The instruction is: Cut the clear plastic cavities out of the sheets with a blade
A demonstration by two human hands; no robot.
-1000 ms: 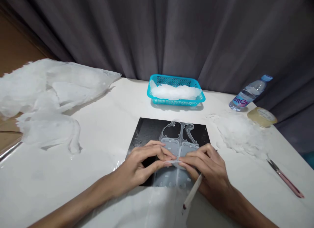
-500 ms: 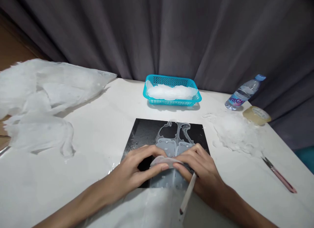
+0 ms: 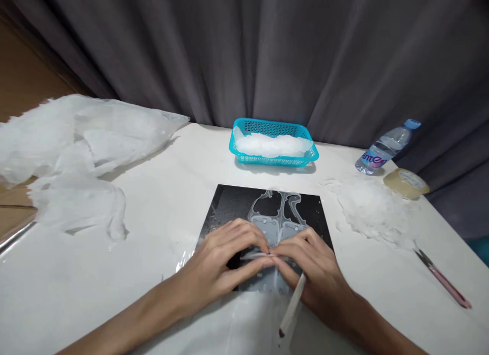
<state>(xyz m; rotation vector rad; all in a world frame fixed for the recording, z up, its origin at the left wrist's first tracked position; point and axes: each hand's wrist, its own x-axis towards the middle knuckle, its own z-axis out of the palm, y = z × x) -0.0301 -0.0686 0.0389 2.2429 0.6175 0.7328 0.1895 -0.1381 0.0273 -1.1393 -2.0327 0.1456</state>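
My left hand (image 3: 233, 250) and my right hand (image 3: 311, 255) meet over a black board (image 3: 225, 202), thumbs and fingers closed on a thin translucent white piece (image 3: 252, 255). It is seen nearly edge-on, and the fingers hide most of it. A slim white stick-like tool (image 3: 292, 309) with a dark end is tucked in my right hand and slants down toward me. Beneath the hands, a translucent grey moulded sheet (image 3: 263, 225) with small raised bumps lies on the board, with clear curved outlines at its far end.
Behind the board stands a blue basket (image 3: 239, 156) of translucent white pieces. To the right are a water bottle (image 3: 385, 148), a tape roll (image 3: 407, 183), a pile of clear scraps (image 3: 370, 207) and pink-handled scissors (image 3: 445, 281). Large white plastic bags (image 3: 95, 136) lie at left.
The translucent piece has turned from showing its face to nearly edge-on. My left fingers have closed in toward my right fingertips. The whole view has shifted slightly.
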